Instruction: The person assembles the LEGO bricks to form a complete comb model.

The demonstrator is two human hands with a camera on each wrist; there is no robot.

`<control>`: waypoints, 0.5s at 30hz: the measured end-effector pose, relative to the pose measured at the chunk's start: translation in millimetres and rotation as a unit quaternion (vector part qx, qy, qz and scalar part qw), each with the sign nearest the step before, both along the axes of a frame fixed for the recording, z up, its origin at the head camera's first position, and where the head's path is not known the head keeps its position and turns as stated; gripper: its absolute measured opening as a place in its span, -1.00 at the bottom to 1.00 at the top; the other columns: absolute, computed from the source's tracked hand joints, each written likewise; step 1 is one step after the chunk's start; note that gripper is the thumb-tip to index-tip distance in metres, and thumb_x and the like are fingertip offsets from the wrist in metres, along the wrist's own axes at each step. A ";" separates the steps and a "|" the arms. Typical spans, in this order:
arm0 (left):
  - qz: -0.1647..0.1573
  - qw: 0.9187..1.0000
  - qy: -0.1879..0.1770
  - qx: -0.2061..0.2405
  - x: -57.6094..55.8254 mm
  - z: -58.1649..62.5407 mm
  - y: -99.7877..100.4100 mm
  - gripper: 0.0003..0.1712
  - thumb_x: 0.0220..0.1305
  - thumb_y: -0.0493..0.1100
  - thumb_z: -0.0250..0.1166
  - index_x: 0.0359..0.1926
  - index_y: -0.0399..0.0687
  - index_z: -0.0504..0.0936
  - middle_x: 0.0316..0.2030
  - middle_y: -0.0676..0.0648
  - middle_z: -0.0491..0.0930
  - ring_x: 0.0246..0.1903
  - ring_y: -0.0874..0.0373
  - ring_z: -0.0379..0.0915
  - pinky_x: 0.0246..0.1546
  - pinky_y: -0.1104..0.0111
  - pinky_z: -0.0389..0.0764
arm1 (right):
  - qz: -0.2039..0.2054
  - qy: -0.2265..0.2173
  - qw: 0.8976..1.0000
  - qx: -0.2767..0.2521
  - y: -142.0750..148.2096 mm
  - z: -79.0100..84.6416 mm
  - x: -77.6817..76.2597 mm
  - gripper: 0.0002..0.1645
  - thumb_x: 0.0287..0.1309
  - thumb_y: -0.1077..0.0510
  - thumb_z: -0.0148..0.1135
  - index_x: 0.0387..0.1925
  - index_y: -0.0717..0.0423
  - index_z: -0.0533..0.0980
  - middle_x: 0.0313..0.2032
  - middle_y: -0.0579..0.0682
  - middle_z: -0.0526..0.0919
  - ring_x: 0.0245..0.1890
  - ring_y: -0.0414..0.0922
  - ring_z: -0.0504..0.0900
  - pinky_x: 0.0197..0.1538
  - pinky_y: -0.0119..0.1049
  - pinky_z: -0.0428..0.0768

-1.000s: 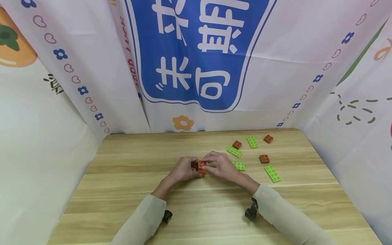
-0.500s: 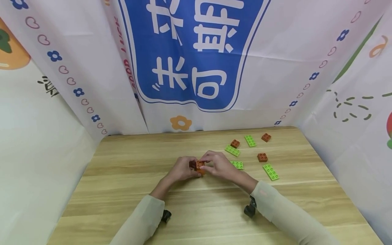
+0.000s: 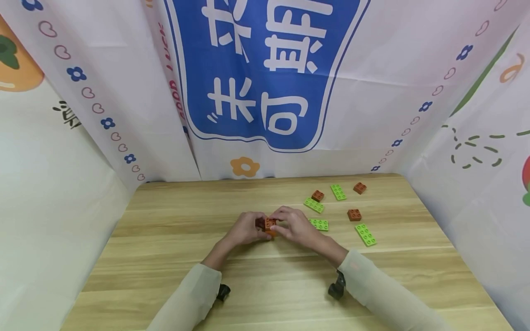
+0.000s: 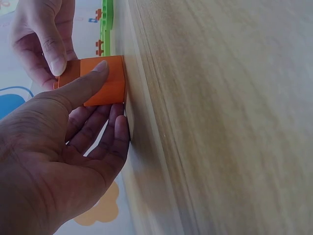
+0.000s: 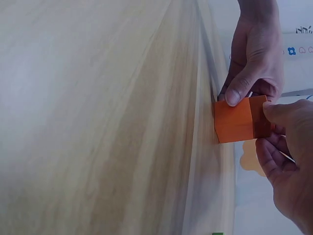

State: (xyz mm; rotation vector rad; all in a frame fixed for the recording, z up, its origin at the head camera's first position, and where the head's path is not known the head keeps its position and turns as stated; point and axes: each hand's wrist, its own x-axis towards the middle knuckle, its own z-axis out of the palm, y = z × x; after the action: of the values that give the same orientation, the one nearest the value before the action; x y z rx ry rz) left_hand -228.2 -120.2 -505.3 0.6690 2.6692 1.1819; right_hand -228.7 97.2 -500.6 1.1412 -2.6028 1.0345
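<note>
Near the middle of the wooden table, my left hand (image 3: 246, 228) grips an orange block (image 4: 116, 83), its thumb across the near face and its other fingers behind. A reddish-brown toy brick (image 5: 259, 117) with studs sits flush on top of the orange block. My right hand (image 3: 299, 226) pinches this brown brick between thumb and fingers. The stack stands upright, its lower end right at the tabletop. Just behind my right hand lies a green eight-stud brick (image 3: 320, 225), partly hidden by that hand.
Right of the hands lie brown four-stud bricks (image 3: 354, 215) and flat green bricks (image 3: 365, 235), with more toward the back. One brown brick (image 3: 318, 196) touches a green brick (image 3: 314, 205). Printed cloth (image 3: 223, 158) hangs along the table's (image 3: 186, 197) back edge and sides.
</note>
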 end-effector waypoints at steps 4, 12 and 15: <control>0.000 1.000 0.005 0.001 0.1 -0.6 -1.4 -0.66 0.06 -0.28 0.69 -0.15 -0.17 0.76 -0.26 -0.01 0.76 -0.26 0.21 0.66 -0.19 0.38 0.71 | -0.006 -0.009 1.000 -0.006 -1.4 -0.3 -0.1 -0.67 0.32 0.17 0.49 0.07 0.17 0.73 0.00 0.03 0.77 0.01 -0.07 0.76 0.10 -0.22 0.74; -0.007 1.000 0.003 0.002 0.2 -1.7 -1.8 -0.65 0.07 -0.27 0.68 -0.13 -0.17 0.75 -0.23 -0.02 0.77 -0.23 0.20 0.68 -0.17 0.37 0.73 | -0.027 -0.058 0.997 -0.033 0.9 -1.6 -1.1 -0.66 0.24 0.19 0.55 0.04 0.15 0.75 -0.02 0.01 0.77 -0.04 -0.09 0.76 0.03 -0.27 0.75; -0.001 1.000 -0.006 -0.003 1.0 -0.3 -1.0 -0.60 0.08 -0.26 0.68 -0.07 -0.18 0.74 -0.19 -0.03 0.77 -0.20 0.18 0.68 -0.12 0.33 0.73 | -0.027 -0.062 0.997 -0.045 4.7 -2.1 -1.3 -0.62 0.22 0.20 0.56 0.05 0.20 0.73 0.00 0.05 0.75 -0.08 -0.05 0.78 0.00 -0.32 0.76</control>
State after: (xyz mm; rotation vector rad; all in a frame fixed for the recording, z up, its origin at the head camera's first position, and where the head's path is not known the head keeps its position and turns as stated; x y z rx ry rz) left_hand -227.2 -121.2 -505.6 0.6613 2.6609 1.1739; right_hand -230.1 101.9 -502.7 1.0122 -2.6321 1.2348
